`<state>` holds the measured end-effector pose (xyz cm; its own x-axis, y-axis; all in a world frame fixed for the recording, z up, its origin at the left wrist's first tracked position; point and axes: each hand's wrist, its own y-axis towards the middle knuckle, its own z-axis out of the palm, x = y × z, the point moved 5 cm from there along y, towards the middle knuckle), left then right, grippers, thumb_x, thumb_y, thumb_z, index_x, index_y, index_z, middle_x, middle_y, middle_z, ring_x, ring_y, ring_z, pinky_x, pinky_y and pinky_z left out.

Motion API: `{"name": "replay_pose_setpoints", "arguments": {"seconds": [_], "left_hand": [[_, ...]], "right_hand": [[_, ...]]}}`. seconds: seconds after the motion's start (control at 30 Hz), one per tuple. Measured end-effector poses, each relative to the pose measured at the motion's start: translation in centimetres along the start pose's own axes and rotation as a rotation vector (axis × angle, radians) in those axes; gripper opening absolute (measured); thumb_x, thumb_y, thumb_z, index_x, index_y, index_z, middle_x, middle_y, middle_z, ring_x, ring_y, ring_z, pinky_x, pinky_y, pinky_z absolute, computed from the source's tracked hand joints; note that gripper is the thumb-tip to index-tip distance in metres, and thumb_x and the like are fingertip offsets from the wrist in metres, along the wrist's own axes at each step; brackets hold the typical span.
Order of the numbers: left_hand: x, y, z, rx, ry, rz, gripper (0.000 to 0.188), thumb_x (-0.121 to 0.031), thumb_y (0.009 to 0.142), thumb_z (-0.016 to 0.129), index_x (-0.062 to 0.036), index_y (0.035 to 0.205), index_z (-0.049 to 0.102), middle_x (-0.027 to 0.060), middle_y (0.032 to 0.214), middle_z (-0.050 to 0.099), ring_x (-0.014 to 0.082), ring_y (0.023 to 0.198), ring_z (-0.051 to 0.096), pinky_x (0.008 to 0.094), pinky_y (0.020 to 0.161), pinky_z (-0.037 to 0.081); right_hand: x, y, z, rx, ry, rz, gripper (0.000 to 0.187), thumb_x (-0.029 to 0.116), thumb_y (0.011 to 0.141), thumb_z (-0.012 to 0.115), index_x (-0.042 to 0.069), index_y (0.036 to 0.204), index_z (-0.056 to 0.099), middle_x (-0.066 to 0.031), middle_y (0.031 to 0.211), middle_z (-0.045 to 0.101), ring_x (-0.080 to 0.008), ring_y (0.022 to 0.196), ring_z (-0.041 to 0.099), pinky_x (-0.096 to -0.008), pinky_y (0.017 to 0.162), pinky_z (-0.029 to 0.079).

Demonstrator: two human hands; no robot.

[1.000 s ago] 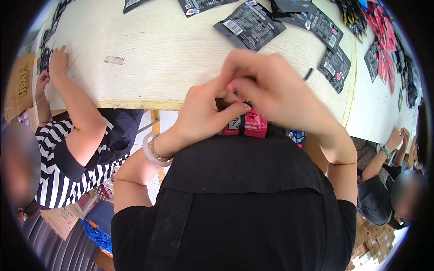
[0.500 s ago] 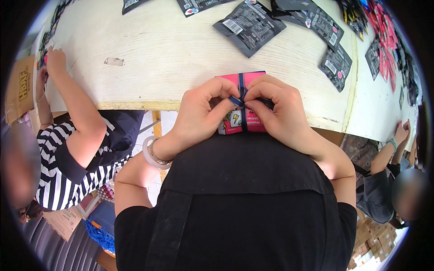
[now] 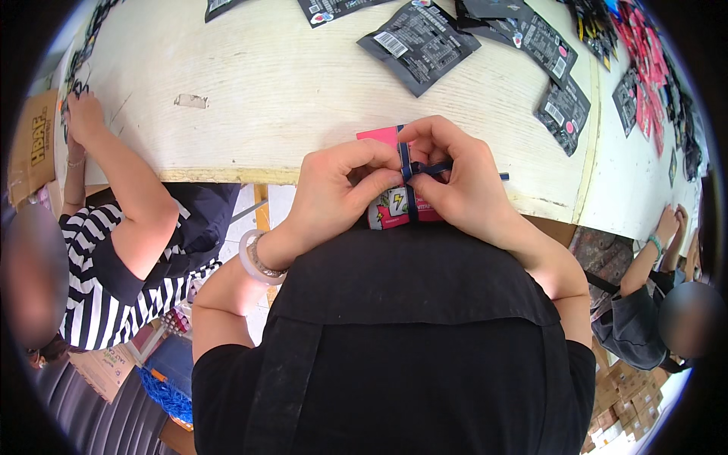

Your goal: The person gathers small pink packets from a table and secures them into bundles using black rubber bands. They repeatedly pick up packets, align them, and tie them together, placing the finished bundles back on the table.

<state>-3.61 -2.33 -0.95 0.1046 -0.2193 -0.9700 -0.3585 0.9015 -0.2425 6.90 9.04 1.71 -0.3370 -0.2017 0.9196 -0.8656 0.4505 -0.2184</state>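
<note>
A pink package [image 3: 393,215] with printed pictures rests at the table's front edge, against my black apron. Around its middle runs a dark blue ribbon [image 3: 412,206], knotted or looped on top. My left hand [image 3: 345,178] pinches the ribbon near the knot with thumb and forefinger. From the other side my right hand [image 3: 459,171] closes on the ribbon too, its thumb and fingers around a dark loop. A ribbon end pokes out to the right behind that hand. Part of the package is hidden under both hands.
Black flat pouches [image 3: 419,47] lie across the far side of the pale table [image 3: 250,114], with pink packets [image 3: 644,83] heaped at far right. Co-workers sit on either side: one in a striped top [image 3: 106,288] at left, another in dark clothes [image 3: 633,326] at right.
My right hand has changed its hold, its forefinger now raised over the ribbon. The loop near my left fingers is gone, and a loop and ribbon end now show at the right.
</note>
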Motion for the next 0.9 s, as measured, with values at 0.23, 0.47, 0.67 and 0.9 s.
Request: {"name": "replay_pose_setpoints", "arguments": {"seconds": [0.23,0.47,0.67,0.9], "left_hand": [[-1.1,-0.4,-0.2,0.081,0.15,0.095,0.008,-0.003,0.084,0.067,0.0016,0.091,0.067,0.0072,0.097,0.065,0.0084,0.074,0.059,0.0224,0.064,0.048],[-0.9,-0.2,0.1,0.044,-0.053,-0.101,0.01,0.002,0.087,0.062,0.0041,0.096,0.066,0.0072,0.099,0.064,0.0098,0.084,0.058,0.0228,0.072,0.047],[-1.3,0.0,0.2,0.062,0.193,0.05,0.013,0.003,0.084,0.064,0.0019,0.097,0.068,0.0077,0.097,0.064,0.0106,0.085,0.06,0.0223,0.074,0.047],[-1.1,-0.5,0.4,-0.073,0.156,0.139,0.003,-0.001,0.082,0.063,0.0002,0.085,0.063,0.0101,0.084,0.063,0.0183,0.069,0.062,0.0276,0.061,0.048]], "right_hand": [[0.1,-0.5,-0.1,-0.098,-0.13,-0.113,0.017,0.0,0.065,0.067,0.005,0.08,0.06,-0.0081,0.076,0.062,-0.0245,0.071,0.064,-0.0333,0.06,0.05],[0.5,-0.9,-0.2,-0.151,-0.179,-0.302,0.021,-0.009,0.064,0.066,0.003,0.08,0.059,-0.0057,0.073,0.058,-0.0155,0.06,0.057,-0.0252,0.053,0.045],[0.3,-1.3,-0.4,-0.143,-0.263,-0.401,0.022,-0.003,0.062,0.069,0.005,0.081,0.061,-0.0076,0.079,0.062,-0.0259,0.069,0.062,-0.033,0.057,0.049],[1.0,-2.3,-0.6,-0.177,-0.593,-0.846,0.022,0.007,0.062,0.066,0.008,0.084,0.064,-0.0017,0.079,0.058,-0.0177,0.065,0.058,-0.0283,0.053,0.047]]}}
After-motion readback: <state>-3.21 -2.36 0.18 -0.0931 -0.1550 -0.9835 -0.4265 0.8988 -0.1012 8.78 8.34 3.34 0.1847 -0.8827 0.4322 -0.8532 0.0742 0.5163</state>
